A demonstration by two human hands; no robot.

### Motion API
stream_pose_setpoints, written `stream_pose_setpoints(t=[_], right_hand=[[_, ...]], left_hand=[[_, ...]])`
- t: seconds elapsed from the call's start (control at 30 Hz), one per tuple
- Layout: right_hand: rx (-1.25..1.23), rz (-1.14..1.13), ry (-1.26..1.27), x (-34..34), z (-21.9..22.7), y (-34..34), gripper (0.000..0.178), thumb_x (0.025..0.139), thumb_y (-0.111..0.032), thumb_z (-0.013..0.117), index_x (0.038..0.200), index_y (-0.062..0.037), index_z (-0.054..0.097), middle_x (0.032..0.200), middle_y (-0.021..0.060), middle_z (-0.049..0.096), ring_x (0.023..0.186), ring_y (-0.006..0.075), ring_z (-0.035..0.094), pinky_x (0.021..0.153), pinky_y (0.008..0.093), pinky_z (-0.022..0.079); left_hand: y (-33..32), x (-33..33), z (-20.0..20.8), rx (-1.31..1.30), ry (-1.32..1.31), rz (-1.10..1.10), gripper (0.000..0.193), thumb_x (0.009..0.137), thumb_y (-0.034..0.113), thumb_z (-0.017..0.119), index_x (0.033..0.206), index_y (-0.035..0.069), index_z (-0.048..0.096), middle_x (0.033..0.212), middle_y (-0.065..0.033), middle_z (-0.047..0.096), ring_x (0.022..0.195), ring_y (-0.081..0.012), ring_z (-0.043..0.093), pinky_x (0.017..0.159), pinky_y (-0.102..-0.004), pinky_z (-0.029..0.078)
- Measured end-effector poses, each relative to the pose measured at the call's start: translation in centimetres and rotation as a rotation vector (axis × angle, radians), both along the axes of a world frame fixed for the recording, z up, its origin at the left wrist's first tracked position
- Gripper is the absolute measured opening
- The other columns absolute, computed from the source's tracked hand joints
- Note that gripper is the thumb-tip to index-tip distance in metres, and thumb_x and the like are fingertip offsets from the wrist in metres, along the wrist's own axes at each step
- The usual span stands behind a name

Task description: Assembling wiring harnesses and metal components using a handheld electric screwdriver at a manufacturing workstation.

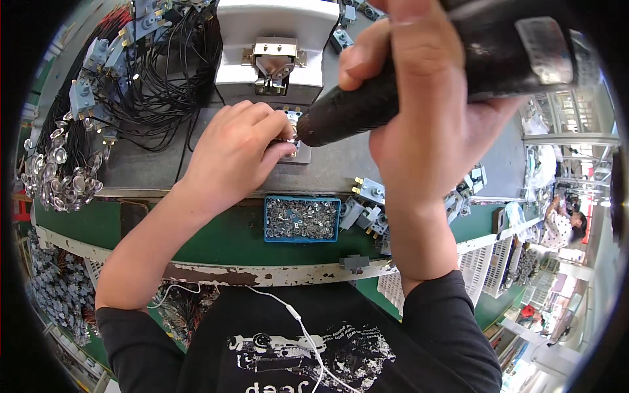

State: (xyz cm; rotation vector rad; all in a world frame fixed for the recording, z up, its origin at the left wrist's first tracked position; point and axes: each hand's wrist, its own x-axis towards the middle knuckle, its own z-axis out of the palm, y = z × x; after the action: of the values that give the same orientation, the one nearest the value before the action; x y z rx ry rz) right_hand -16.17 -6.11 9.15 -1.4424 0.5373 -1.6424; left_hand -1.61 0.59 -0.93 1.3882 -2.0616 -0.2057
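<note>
My right hand is wrapped round a black power screwdriver, tilted so its narrow nose points down and left. That nose meets a small part with brass terminals, which sits on a metal block on the bench. My left hand is closed at the same part, thumb and fingers pinched on its left side. Fingers and tool nose hide most of the part, and the screwdriver's tip cannot be seen.
Behind the block stands a silver press-like fixture. Black cables with round metal ends heap at the left. A blue tray of small metal pieces lies nearest me, with grey switch-like parts to its right. A person is far right.
</note>
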Motion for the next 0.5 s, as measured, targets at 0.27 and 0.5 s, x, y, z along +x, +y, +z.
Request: stream_pose_setpoints(t=[0.27, 0.5], right_hand=[[0.009, 0.008, -0.015, 0.76, -0.27, -0.13, 0.036, 0.091, 0.001, 0.073, 0.121, 0.0017, 0.054, 0.082, 0.0089, 0.067, 0.064, 0.0142, 0.066, 0.058, 0.0289, 0.055], [0.013, 0.010, -0.021, 0.73, -0.21, 0.37, 0.036, 0.093, -0.001, 0.072, 0.123, 0.0022, 0.053, 0.079, 0.0094, 0.066, 0.063, 0.0150, 0.066, 0.059, 0.0301, 0.056]], left_hand=[[-0.15, -0.02, -0.18, 0.035, 0.027, 0.005, 0.031, 0.084, 0.018, 0.079, 0.104, 0.009, 0.057, 0.089, -0.0073, 0.062, 0.090, -0.0307, 0.062, 0.081, -0.0433, 0.047], [-0.18, 0.13, -0.17, 0.061, 0.037, -0.005, 0.032, 0.084, 0.016, 0.079, 0.105, 0.008, 0.056, 0.089, -0.0076, 0.063, 0.089, -0.0307, 0.062, 0.080, -0.0435, 0.048]])
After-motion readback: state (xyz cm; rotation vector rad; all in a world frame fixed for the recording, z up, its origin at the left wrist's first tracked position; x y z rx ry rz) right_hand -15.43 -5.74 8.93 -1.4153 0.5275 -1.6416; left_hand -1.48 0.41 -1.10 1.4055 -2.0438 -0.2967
